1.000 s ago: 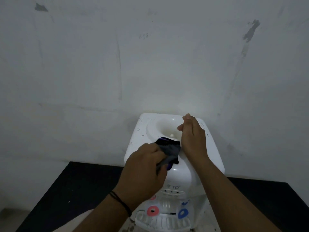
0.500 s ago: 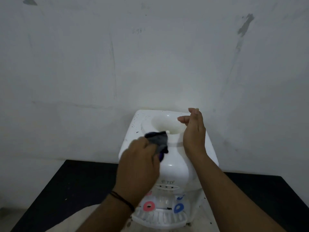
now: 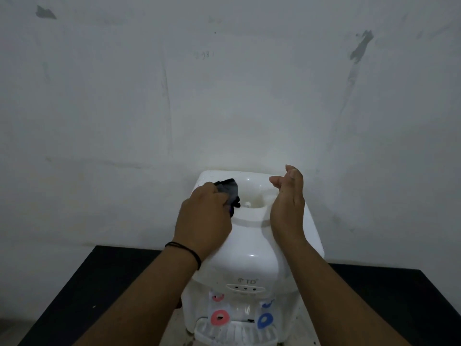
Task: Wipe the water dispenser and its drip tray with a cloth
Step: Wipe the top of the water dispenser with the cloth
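A person's left hand (image 3: 203,222) presses a dark cloth (image 3: 228,192), bunched in its grip, against the top left rim of a white water dispenser (image 3: 252,245) standing on a black tabletop (image 3: 104,278) against a scuffed wall (image 3: 224,96). The right hand (image 3: 288,206) rests on the dispenser's right shoulder, fingers straight, holding nothing. The drip tray (image 3: 235,332) sits below the red tap (image 3: 220,317) and blue tap (image 3: 265,320).
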`<action>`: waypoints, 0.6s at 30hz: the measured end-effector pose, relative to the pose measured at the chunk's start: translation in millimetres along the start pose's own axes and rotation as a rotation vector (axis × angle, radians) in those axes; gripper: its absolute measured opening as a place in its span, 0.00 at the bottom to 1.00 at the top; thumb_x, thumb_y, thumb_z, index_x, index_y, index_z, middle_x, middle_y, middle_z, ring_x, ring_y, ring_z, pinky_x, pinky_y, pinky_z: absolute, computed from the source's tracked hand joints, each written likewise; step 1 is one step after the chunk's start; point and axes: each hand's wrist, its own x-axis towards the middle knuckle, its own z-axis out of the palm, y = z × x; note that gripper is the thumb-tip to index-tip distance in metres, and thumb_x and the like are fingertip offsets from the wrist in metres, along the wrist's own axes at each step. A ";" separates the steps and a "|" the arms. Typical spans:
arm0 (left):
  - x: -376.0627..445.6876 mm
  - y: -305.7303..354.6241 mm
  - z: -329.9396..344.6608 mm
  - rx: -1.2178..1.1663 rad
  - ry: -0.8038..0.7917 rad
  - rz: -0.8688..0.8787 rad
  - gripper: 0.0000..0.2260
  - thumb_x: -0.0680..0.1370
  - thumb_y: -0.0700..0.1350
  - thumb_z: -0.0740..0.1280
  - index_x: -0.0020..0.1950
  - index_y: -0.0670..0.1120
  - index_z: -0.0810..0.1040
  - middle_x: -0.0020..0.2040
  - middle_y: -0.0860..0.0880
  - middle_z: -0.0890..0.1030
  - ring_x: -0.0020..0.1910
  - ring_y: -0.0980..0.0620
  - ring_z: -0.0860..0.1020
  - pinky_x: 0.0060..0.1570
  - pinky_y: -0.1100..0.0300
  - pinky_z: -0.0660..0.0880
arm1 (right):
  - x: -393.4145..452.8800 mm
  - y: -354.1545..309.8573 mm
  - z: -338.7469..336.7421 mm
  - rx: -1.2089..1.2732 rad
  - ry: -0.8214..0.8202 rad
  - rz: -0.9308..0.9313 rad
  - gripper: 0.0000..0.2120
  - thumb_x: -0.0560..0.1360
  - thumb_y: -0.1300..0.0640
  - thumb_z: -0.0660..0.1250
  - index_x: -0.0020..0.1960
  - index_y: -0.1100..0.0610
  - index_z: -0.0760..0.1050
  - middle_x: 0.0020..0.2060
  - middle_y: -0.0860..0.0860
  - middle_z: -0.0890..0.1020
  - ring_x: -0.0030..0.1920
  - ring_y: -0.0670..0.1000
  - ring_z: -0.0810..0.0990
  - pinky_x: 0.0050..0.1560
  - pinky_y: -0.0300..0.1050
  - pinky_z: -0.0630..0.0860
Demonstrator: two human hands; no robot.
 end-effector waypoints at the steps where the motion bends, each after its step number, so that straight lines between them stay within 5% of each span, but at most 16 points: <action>1: 0.3 3.8 -0.7 -0.030 -0.019 0.032 0.08 0.76 0.42 0.62 0.48 0.45 0.82 0.43 0.50 0.71 0.46 0.50 0.72 0.40 0.59 0.65 | -0.2 0.1 0.4 -0.007 -0.004 -0.004 0.16 0.82 0.49 0.45 0.64 0.48 0.65 0.50 0.46 0.77 0.54 0.44 0.72 0.49 0.32 0.62; 5: -9.7 31.9 3.9 -0.126 -0.084 0.200 0.10 0.74 0.43 0.62 0.46 0.47 0.83 0.43 0.48 0.76 0.44 0.48 0.75 0.40 0.58 0.68 | -0.3 2.0 1.8 -0.034 0.000 -0.026 0.17 0.82 0.48 0.45 0.66 0.49 0.64 0.51 0.46 0.77 0.53 0.42 0.72 0.50 0.34 0.62; 10: 3.5 -7.9 -3.3 -0.054 -0.060 0.020 0.10 0.77 0.43 0.62 0.51 0.47 0.82 0.47 0.48 0.75 0.49 0.47 0.74 0.45 0.56 0.70 | -1.8 0.8 0.5 -0.049 -0.027 -0.017 0.17 0.82 0.49 0.45 0.66 0.49 0.65 0.51 0.46 0.77 0.54 0.44 0.71 0.49 0.29 0.61; 13: -5.4 -4.4 -4.0 -0.146 -0.061 0.084 0.09 0.76 0.42 0.63 0.50 0.45 0.82 0.45 0.49 0.76 0.45 0.53 0.73 0.43 0.58 0.71 | -2.7 -0.7 2.0 -0.071 -0.042 -0.027 0.17 0.82 0.50 0.46 0.66 0.50 0.66 0.52 0.47 0.77 0.54 0.43 0.71 0.48 0.25 0.61; 18: -27.1 -22.2 -12.0 -0.212 -0.118 0.182 0.10 0.73 0.45 0.62 0.47 0.47 0.83 0.41 0.51 0.78 0.40 0.55 0.73 0.38 0.63 0.72 | -5.2 -1.8 2.8 -0.106 -0.059 -0.050 0.09 0.82 0.50 0.47 0.53 0.41 0.65 0.49 0.46 0.76 0.50 0.36 0.72 0.49 0.28 0.63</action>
